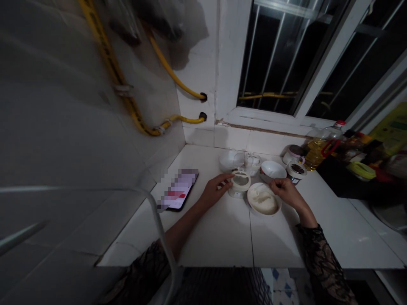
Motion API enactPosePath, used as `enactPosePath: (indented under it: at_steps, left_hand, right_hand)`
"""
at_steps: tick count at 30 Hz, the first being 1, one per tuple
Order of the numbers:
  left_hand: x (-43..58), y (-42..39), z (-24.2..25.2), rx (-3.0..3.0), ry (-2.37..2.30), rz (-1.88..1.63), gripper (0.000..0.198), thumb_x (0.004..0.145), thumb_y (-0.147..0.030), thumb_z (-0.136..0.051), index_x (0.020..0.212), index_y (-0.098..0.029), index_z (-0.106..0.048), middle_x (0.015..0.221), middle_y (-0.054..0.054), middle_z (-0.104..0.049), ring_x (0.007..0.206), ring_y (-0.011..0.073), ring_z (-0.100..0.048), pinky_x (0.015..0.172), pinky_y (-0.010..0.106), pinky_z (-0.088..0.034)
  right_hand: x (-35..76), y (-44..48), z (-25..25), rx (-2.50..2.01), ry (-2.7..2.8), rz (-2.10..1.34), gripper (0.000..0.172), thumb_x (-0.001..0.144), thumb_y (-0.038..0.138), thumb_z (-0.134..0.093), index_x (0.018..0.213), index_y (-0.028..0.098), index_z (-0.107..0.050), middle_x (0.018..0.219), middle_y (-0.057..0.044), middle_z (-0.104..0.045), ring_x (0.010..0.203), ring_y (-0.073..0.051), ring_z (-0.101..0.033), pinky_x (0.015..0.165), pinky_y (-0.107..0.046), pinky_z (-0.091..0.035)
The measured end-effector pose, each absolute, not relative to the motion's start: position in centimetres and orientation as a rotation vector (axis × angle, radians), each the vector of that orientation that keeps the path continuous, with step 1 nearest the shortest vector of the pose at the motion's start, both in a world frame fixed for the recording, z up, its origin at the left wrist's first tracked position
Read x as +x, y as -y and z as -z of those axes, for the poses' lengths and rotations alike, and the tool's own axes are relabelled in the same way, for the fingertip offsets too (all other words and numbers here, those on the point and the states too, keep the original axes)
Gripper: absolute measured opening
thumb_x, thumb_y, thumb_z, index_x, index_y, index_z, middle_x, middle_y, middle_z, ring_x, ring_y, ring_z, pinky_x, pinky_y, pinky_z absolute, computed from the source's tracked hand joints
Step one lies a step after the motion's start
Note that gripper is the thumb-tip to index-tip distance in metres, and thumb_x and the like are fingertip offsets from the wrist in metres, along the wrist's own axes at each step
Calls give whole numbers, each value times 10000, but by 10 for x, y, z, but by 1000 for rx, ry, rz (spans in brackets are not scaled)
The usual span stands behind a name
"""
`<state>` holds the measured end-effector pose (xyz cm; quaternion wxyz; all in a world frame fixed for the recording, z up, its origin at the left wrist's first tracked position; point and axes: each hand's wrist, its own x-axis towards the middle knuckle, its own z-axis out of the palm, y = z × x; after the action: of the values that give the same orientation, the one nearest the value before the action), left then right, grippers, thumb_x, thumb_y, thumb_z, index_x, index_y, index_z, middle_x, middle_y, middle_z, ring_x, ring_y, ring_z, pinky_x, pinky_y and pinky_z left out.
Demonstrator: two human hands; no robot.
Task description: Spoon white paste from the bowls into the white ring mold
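My left hand (pixel 215 189) grips the side of a small white jar (pixel 239 184) that stands on the white counter (pixel 222 228); its round top faces up. My right hand (pixel 286 189) rests at the far rim of a white bowl (pixel 263 200) holding a white mass, fingers curled in a pinch; what they hold, if anything, is too small to make out. An empty white bowl (pixel 272 170) stands just behind, and a clear glass dish (pixel 251 163) and another white bowl (pixel 228 159) sit further back.
A phone (pixel 179 189) with a lit screen lies on the counter to the left. Two small dark-topped jars (pixel 295 169), an oil bottle (pixel 319 148) and clutter stand at the right by a dark stove. Yellow gas hoses (pixel 140 123) run along the left wall; a barred window (pixel 286 59) is behind.
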<state>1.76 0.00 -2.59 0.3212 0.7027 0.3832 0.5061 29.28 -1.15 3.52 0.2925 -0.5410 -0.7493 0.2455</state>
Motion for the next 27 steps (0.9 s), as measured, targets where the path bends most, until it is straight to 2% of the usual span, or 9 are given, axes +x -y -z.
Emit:
enactPosePath:
  at_steps: [15,27]
  left_hand:
    - [18,0,26,1842,-1003,-1336,297,832,-328,-572,1079,-200,-674,1079,68,-701,794,144,-646,645,232,-531]
    - [18,0,25,1825,-986,-1336,305,829,-328,-573,1083,-190,-672,1103,79,-692,801,143,-643,657,237,-530]
  right_hand:
    - [303,10,-40,-1456,1855,-828,502,737,620,-508,483,205,-381,447,54,-329,432,-61,-244,413,-227,-186]
    - [308,4,-33,-1526,1844,-748,462,714,569,-508,459,202,-390,453,47,-331,452,-69,-262,438,-235,-217]
